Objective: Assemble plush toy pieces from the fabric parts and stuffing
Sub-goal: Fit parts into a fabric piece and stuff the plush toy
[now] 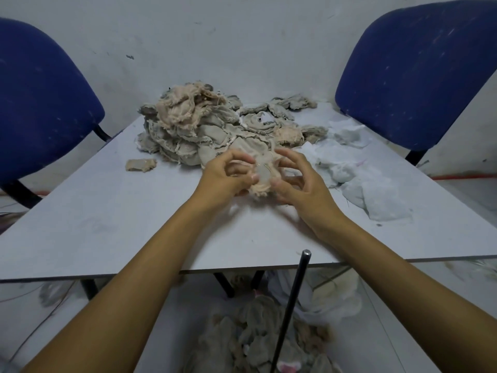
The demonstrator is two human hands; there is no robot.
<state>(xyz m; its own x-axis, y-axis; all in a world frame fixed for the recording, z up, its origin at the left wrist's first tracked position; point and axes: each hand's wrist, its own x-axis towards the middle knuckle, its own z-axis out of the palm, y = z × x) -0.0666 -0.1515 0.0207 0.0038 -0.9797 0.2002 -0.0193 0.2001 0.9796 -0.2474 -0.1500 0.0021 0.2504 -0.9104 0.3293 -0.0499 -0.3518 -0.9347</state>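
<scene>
A small beige plush fabric piece (pixel 262 177) sits between both hands just above the table's middle. My left hand (pixel 226 176) pinches its left edge with curled fingers. My right hand (pixel 298 181) grips its right side, fingers curled around it. Behind them lies a big heap of grey and beige fabric parts (pixel 199 127). White stuffing (pixel 365 179) is spread over the table's right side.
A lone beige scrap (pixel 141 165) lies left of the heap on the grey table (pixel 107 227). Blue chairs stand at the far left (pixel 40 103) and far right (pixel 419 74). A dark metal rod (pixel 291 308) leans at the near edge over plush pieces (pixel 258 335) on the floor.
</scene>
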